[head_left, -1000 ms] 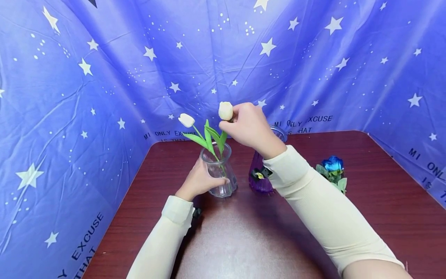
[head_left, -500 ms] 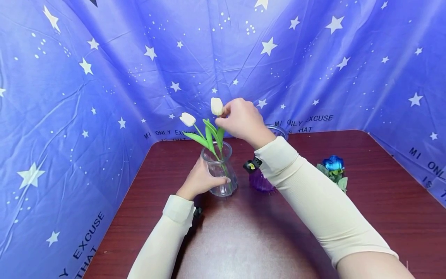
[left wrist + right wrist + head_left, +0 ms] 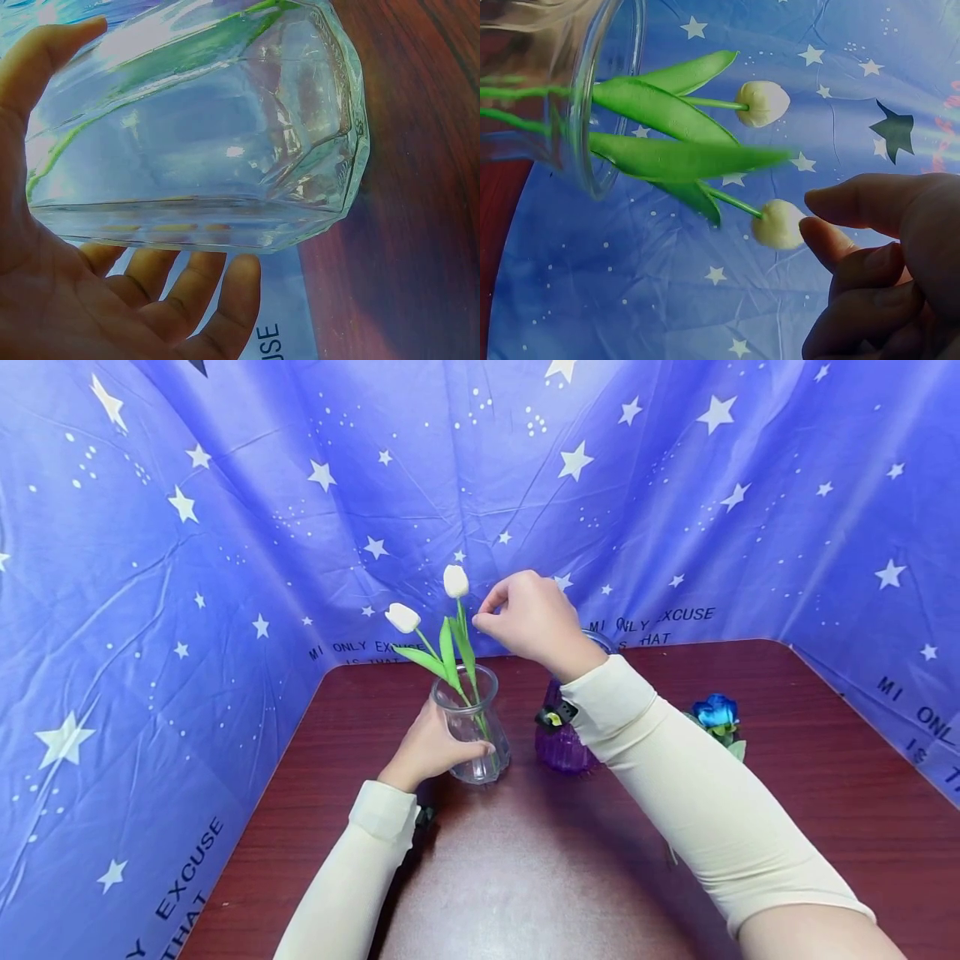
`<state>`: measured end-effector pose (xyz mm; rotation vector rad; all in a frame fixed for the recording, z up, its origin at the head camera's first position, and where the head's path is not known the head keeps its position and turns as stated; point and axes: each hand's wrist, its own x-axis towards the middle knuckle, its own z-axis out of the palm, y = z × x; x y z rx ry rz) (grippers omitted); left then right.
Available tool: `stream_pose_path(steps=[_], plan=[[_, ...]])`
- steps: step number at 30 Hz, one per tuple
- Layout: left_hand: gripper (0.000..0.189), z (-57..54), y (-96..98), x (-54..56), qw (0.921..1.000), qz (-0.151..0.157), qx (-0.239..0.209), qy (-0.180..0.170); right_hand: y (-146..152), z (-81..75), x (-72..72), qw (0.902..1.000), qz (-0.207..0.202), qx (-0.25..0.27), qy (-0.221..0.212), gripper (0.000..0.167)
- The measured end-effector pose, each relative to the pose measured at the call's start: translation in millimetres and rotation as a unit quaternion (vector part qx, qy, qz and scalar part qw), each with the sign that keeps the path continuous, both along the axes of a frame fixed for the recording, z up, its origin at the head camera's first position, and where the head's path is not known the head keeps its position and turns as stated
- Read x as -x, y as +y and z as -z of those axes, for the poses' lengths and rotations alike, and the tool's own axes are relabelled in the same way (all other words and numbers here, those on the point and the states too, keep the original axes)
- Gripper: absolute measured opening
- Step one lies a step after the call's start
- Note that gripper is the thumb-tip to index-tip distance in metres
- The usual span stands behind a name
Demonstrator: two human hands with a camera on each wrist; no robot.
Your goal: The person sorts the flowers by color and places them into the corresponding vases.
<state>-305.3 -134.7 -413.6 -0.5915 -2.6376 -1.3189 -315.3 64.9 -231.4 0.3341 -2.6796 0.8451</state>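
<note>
Two white tulips with green leaves stand in a clear glass vase (image 3: 474,770). The upright tulip (image 3: 455,582) is taller in the head view, and the other tulip (image 3: 402,617) leans left. My left hand (image 3: 426,745) holds the vase from its left side; in the left wrist view the thumb lies along one side of the glass (image 3: 187,150) and the fingers along the other. Just right of the upright tulip is my right hand (image 3: 531,614), holding nothing. Its thumb and forefinger are slightly apart in the right wrist view, close to one tulip's bloom (image 3: 778,223).
A purple glass vase (image 3: 562,752) stands to the right, partly hidden behind my right wrist. Beyond my right forearm lies a blue rose (image 3: 716,712) with green leaves on the dark red table (image 3: 817,777). A blue star-patterned cloth (image 3: 465,460) hangs around the table.
My right hand has let go of the upright tulip after moving it left and more upright in the vase. It has drawn slightly right. My left hand stays on the vase.
</note>
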Motion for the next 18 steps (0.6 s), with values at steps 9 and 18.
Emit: stream_pose_path(steps=[9, 18], plan=[[0.112, -0.6, 0.6, -0.8, 1.0, 0.003, -0.001, 0.002, 12, -0.2, -9.2, 0.9999, -0.012, -0.005, 0.011, 0.01], [0.115, -0.8, 0.0, -0.1, 1.0, -0.001, 0.002, -0.002, 24, -0.2, -23.5, 0.999, -0.024, -0.036, 0.014, 0.011]])
